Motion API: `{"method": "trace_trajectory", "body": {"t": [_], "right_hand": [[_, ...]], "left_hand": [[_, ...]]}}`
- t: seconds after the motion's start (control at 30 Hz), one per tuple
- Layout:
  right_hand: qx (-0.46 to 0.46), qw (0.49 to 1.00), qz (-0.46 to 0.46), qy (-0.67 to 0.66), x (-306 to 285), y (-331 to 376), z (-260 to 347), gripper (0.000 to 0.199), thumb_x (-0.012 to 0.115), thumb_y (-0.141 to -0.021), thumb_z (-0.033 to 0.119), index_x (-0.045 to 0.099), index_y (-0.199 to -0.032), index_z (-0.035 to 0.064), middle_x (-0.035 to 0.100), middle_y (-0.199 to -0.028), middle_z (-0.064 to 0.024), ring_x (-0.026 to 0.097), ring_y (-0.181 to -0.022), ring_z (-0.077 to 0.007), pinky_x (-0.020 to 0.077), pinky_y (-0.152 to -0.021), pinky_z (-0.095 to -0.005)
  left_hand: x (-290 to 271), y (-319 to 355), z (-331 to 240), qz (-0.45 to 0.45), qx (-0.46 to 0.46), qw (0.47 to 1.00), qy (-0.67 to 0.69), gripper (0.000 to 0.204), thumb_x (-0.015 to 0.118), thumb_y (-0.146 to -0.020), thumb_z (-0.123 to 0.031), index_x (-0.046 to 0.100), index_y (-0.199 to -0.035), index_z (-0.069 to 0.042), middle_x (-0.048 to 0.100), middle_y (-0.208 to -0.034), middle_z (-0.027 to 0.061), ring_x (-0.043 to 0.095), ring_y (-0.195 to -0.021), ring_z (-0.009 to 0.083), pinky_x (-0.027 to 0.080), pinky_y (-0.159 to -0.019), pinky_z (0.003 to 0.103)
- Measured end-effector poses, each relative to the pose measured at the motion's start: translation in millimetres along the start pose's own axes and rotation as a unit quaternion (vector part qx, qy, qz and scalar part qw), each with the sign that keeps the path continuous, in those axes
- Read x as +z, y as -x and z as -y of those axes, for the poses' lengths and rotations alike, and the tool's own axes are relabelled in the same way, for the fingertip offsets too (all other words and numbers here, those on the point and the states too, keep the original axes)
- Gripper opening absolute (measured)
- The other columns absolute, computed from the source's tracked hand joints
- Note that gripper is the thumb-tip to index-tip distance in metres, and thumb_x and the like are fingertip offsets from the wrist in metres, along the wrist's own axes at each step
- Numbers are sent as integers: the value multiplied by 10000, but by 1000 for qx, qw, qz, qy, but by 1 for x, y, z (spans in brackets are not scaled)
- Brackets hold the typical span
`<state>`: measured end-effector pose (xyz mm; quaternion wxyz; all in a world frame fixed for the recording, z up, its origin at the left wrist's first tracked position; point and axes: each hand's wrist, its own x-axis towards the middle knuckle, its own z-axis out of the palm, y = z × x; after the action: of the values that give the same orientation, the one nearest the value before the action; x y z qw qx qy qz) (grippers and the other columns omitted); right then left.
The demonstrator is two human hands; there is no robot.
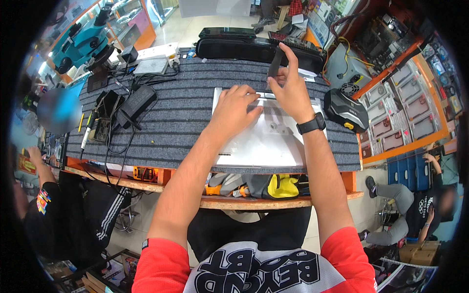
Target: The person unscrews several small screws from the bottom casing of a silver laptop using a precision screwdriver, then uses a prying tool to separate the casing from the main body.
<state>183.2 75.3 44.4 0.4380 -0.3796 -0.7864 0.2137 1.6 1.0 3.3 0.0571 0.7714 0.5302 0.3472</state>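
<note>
Our left hand (236,111) rests unclenched on the silver laptop (266,144), flat on the striped mat (178,119); our right hand (295,95) pinches a dark strip (275,62). We'd expect stiff, slick, weighty casing: grip both side edges.

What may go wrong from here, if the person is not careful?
The strip might slip, since the right hand holds it raised by the fingers; it could fall on the laptop or the table.
The laptop lies close to the table's front edge, so a hard pull by the left hand could slide it over.
The watch on the right wrist might scratch the laptop's silver cover if they rub.
</note>
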Motion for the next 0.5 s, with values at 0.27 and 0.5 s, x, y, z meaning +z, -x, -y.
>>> {"method": "trace_trajectory", "body": {"t": [0.27, 0.5], "right_hand": [[2, 1000, -2, -9, -1, 1, -1, 927, 784, -886, 64, 255, -1630, 223, 695, -883, -127, 741, -835, -313, 586, -762, -417], [-1, 1000, 1, 15, -2, -2, -2, 936, 746, -887, 16, 224, -1635, 227, 709, -905, -132, 746, -853, -317, 586, -759, -424]], "left_hand": [[5, 3, 0, 7, -6, 1000, 2, 358, 744, -910, -272, 768, -1187, -46, 683, -1223, 65, 594, -1189, 272, 425, -1037, 442], [6, 2, 0, -2, -1, 1000, 2, 363, 753, -895, -281, 771, -1171, -46, 686, -1218, 75, 598, -1185, 281, 434, -1033, 447]]}}
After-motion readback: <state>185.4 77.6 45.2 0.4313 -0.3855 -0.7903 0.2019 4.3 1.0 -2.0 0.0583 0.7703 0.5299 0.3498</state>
